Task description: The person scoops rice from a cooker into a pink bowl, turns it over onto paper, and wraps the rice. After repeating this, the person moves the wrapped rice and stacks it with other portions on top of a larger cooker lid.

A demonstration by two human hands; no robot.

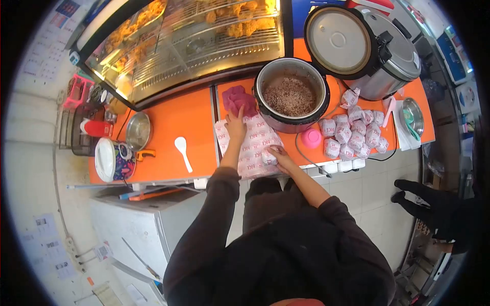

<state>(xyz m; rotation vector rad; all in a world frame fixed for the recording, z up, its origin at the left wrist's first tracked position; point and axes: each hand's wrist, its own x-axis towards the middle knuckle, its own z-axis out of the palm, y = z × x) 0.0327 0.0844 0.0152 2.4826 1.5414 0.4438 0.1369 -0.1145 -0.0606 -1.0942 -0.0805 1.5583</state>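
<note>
My left hand reaches to the top of the printed paper sheets, its fingers spread at the lower edge of a crumpled purple cloth. At the right side of the sheets, my right hand is closed round a small paper-wrapped bundle. Just behind the paper stands an open pot of reddish-brown rice. Several wrapped bundles are piled to the right, beside a pink cup.
A heated glass cabinet holds fried food at the back. A large cooker has its lid up. Left lie a white paddle, a steel bowl and a patterned container. Another person's legs show at right.
</note>
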